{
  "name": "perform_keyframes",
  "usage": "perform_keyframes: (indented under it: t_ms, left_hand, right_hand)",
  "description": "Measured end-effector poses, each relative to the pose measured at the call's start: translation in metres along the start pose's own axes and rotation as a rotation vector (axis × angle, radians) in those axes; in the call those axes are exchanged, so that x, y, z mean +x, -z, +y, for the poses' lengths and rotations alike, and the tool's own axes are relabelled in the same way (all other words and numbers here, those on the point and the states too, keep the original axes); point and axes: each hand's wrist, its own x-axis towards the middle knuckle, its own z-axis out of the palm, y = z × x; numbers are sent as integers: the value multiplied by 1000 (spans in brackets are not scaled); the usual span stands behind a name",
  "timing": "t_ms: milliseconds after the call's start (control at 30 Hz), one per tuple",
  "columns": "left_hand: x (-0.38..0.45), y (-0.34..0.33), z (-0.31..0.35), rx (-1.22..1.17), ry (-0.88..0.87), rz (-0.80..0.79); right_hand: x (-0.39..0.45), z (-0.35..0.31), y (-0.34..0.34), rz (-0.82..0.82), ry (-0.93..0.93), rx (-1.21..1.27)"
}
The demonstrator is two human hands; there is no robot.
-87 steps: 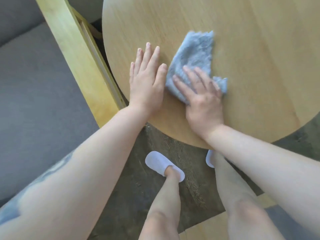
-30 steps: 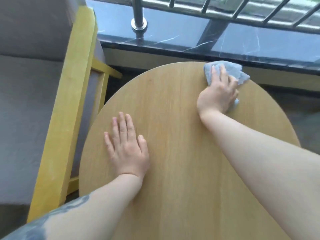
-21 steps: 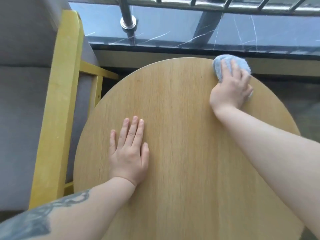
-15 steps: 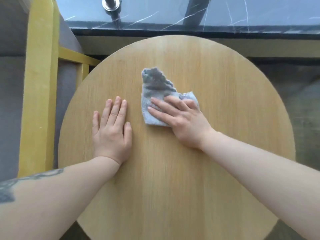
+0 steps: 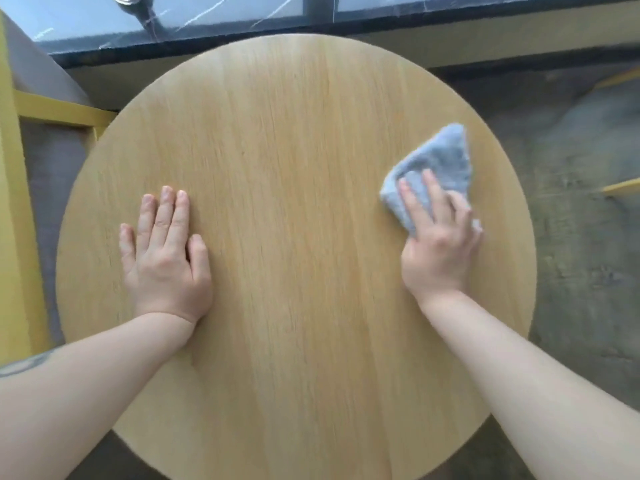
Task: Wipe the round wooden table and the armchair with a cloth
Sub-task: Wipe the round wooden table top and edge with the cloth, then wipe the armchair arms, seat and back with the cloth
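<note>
The round wooden table (image 5: 298, 161) fills most of the view from above. A light blue-grey cloth (image 5: 438, 164) lies bunched on its right side. My right hand (image 5: 438, 244) presses flat on the cloth's near part, fingers spread over it. My left hand (image 5: 164, 258) rests flat on the bare wood at the left, fingers together, holding nothing. The armchair (image 5: 52, 174), with a yellow wooden frame and grey cushion, stands against the table's left edge; only a strip of it shows.
A dark marble ledge (image 5: 221, 12) with a metal railing post (image 5: 135, 0) runs along the far side. Grey concrete floor (image 5: 581, 237) lies to the right, with yellow bars (image 5: 623, 185) of another piece of furniture at the right edge.
My right hand has swept the cloth from the table's middle to its right side. My left hand has stayed flat on the left. The view has tilted further down.
</note>
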Motion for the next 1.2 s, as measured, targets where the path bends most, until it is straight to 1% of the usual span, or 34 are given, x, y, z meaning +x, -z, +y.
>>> perform_keyframes:
  t_ms: [33, 67, 100, 133, 167, 200, 233, 267, 300, 333, 367, 400, 433, 467, 500, 533, 567, 600, 633, 733, 800, 867, 900, 967, 1033, 1067, 1133, 1200]
  left_hand:
    - [-2, -1, 0, 7, -4, 6]
    - [-3, -1, 1, 11, -10, 4]
    - [-4, -2, 1, 7, -12, 0]
    - [-4, -2, 2, -4, -10, -2]
    - [-3, -2, 2, -11, -5, -1]
    - [-4, -2, 2, -5, -5, -6]
    - [-6, -1, 3, 8, -9, -15]
    - [-7, 1, 7, 16, -15, -24]
    - [-9, 2, 13, 18, -23, -36]
    - [-15, 4, 20, 16, -40, -54]
    - [-26, 6, 30, 6, -78, -77]
    - [-42, 5, 41, -13, -139, -106]
    - [-62, 1, 53, -26, -208, -144]
    - [-84, -6, 63, -19, -263, -186]
    - [-102, -14, 70, 10, -289, -218]
    - [-116, -21, 77, 41, -278, -240]
    - [-125, -26, 81, 61, -242, -255]
    - [-128, -28, 85, 73, -205, -266]
    - [-127, -27, 87, 80, -189, -272]
    - [-120, -13, 79, 91, -251, -344]
    - [-115, -3, 72, 10, -290, -420]
    - [-112, 10, 68, -57, -293, -502]
    - [-111, 18, 63, -67, -295, -524]
    - [-114, 30, 51, -86, -284, -569]
    - [-124, 44, 17, -96, -247, -579]
    - [-130, 51, -4, -91, -232, -582]
    - [-143, 65, -51, -52, -243, -600]
    - [-156, 82, -95, -48, -283, -655]
  right_hand:
    - [3, 11, 7, 46, -307, 5]
    - [4, 11, 12, 93, -539, 56]
    - [0, 2, 17, 148, -604, 128]
    - [-10, -10, 21, 183, -483, 167]
    - [-30, -24, 21, 129, -217, 174]
    - [-58, -31, 18, 40, 106, 151]
    - [-83, -25, 17, -20, 320, 114]
    - [-96, -9, 18, -61, 364, 68]
    - [-102, 11, 17, -61, 224, 30]
    - [-104, 30, 18, -36, -57, 7]
    - [-101, 40, 23, 24, -396, -9]
    - [-94, 40, 28, 95, -667, 11]
    - [-87, 30, 31, 143, -771, 58]
    - [-87, 15, 34, 160, -659, 95]
    - [-96, -2, 31, 109, -401, 120]
    - [-113, -17, 27, 23, -69, 127]
    - [-130, -22, 26, -35, 195, 111]
    - [-141, -17, 25, -64, 312, 89]
    - [-144, -7, 25, -63, 283, 64]
    - [-148, 8, 29, 5, -110, 38]
    - [-141, -13, 37, -17, -316, 113]
    - [-139, -50, 40, -34, -431, 176]
    - [-140, -72, 40, -53, -419, 205]
    - [-149, -113, 35, -125, -276, 237]
    - [-169, -159, 28, -173, -108, 231]
    - [-179, -180, 26, -177, -61, 217]
    - [-198, -217, 25, -184, -23, 208]
    - [-216, -250, 32, -221, -54, 261]
